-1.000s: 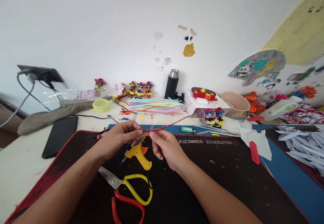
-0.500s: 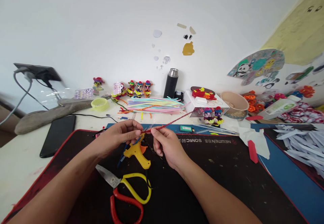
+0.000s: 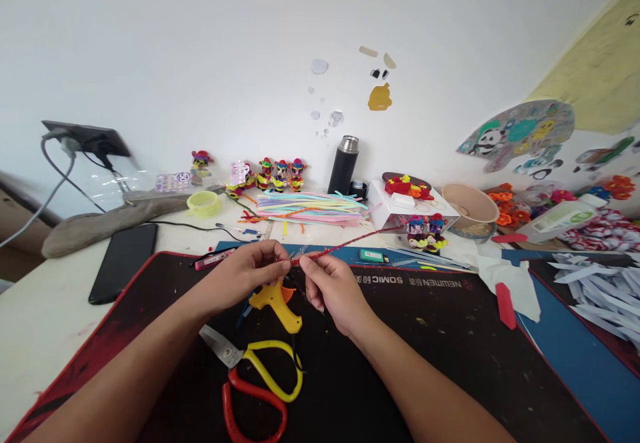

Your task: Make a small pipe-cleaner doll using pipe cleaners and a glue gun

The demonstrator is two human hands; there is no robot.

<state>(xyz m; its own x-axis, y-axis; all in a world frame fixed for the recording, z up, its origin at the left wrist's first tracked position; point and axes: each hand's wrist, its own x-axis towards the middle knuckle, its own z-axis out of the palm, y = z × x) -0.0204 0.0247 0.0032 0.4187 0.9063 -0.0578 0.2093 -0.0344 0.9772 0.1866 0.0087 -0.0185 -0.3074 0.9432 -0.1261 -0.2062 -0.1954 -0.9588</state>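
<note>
A thin, dark red pipe cleaner [image 3: 350, 241] runs between my hands and slants up to the right, its far end near the white box. My left hand [image 3: 260, 266] pinches its near end between thumb and fingers. Close beside it, my right hand [image 3: 333, 286] grips the same pipe cleaner with thumb and forefinger, the other fingers curled. Just below my hands lies a yellow glue gun [image 3: 280, 306] with an orange trigger, its front partly hidden by my left hand. Scissors [image 3: 255, 376] with one yellow and one red handle lie nearer to me, blades apart.
A black desk mat [image 3: 425, 356] lies under my hands. Behind it are a bundle of pastel pipe cleaners [image 3: 310, 208], a black thermos [image 3: 344, 166], a white box [image 3: 420, 211] and several small figures [image 3: 281, 175]. A phone [image 3: 124, 263] is at left, white paper strips [image 3: 600, 296] at right.
The whole view has shifted slightly, so things appear a little further right. Both hands still hold the red pipe cleaner, fingertips close together.
</note>
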